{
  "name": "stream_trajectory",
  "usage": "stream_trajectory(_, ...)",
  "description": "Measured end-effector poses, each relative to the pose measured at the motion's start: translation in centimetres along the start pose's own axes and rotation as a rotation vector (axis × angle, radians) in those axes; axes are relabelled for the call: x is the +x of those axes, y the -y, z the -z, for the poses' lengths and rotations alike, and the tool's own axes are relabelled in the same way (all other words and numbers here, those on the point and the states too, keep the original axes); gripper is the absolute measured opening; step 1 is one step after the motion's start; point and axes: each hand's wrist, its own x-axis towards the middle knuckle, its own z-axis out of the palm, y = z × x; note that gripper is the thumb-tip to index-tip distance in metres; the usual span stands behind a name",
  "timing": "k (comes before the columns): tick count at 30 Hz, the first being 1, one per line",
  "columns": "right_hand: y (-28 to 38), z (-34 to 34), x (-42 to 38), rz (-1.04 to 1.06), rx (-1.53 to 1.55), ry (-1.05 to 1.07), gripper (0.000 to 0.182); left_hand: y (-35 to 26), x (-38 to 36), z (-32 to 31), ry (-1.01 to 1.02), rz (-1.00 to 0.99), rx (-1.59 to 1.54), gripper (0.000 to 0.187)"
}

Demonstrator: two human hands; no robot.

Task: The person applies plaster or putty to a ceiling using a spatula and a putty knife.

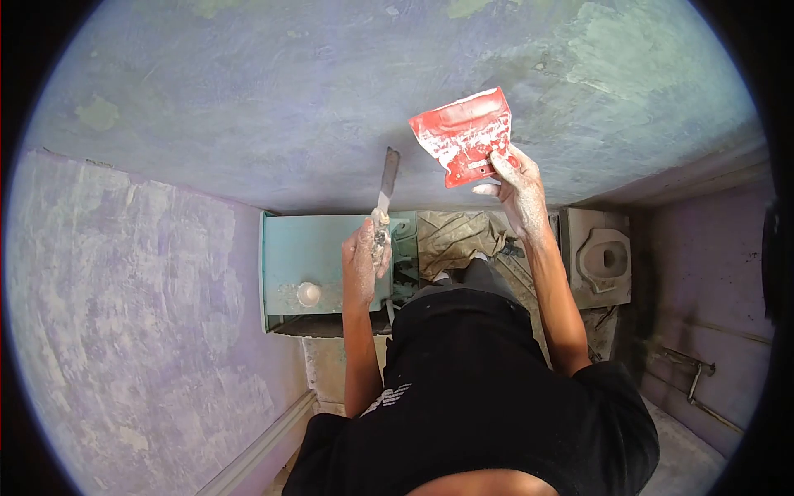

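Note:
My left hand [362, 260] is closed around the handle of a putty knife [388, 178], whose blade points up toward the wall in front. White dust or paste coats those fingers. In my right hand [521, 190], between the thumb and the fingers, is a red plastic spreader [467, 132] smeared with white paste. It is held up near the wall, to the right of the knife and apart from it. The fingers behind the spreader are hidden.
A pale teal cabinet [289, 240] with a small white cup [308, 294] on top stands at the left. A squat toilet pan [602, 259] lies at the right. Crumpled tan cloth [451, 240] is by my feet. Pipes [695, 384] run along the right wall.

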Motion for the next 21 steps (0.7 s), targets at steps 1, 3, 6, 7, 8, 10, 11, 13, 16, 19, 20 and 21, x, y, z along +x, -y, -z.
stream_trajectory(1, 0.2, -0.1, -0.1, 0.003, 0.004, -0.011, 0.037, -0.6, 0.0, -0.3, 0.002, -0.037, 0.078, 0.043)
stream_trajectory(3, 1.1, -0.2, -0.4, 0.017, -0.039, -0.01, 0.038, -1.4, 0.0, -0.9, -0.015, -0.044, 0.145, 0.041)
stream_trajectory(6, 2.3, -0.6, -0.7, 0.055, -0.151, 0.002, 0.038, -1.9, 0.4, -1.1, -0.017, -0.076, 0.275, 0.039)
stream_trajectory(7, 2.7, -0.7, -0.8, 0.083, -0.22, 0.011, 0.037, -2.0, 0.5, -1.1, 0.003, -0.104, 0.339, 0.039)
stream_trajectory(8, 3.2, -0.8, -0.9, 0.086, -0.218, 0.013, 0.037, -2.2, 0.7, -1.3, 0.002, -0.108, 0.34, 0.039)
stream_trajectory(10, 4.3, -0.9, -1.3, 0.087, -0.301, 0.096, 0.036, -2.5, 0.8, -1.8, 0.012, -0.126, 0.41, 0.038)
stream_trajectory(11, 4.7, -1.0, -1.4, 0.09, -0.3, 0.097, 0.036, -2.7, 0.8, -2.0, 0.012, -0.129, 0.411, 0.038)
stream_trajectory(13, 5.1, -1.0, -1.7, 0.098, -0.411, 0.144, 0.035, -2.9, 0.8, -2.3, 0.009, -0.115, 0.416, 0.036)
stream_trajectory(16, 4.9, -1.0, -2.1, 0.111, -0.496, 0.137, 0.033, -3.0, 0.9, -2.9, 0.006, -0.148, 0.482, 0.034)
stream_trajectory(19, 4.4, -1.4, -2.5, 0.068, -0.512, 0.14, 0.033, -3.0, 1.1, -3.8, -0.004, -0.182, 0.517, 0.033)
stream_trajectory(20, 4.0, -1.4, -2.6, 0.071, -0.511, 0.14, 0.033, -2.9, 1.2, -3.9, -0.002, -0.185, 0.518, 0.033)
stream_trajectory(21, 3.3, -1.4, -2.7, 0.056, -0.528, 0.152, 0.032, -2.7, 1.4, -4.1, -0.001, -0.221, 0.536, 0.032)
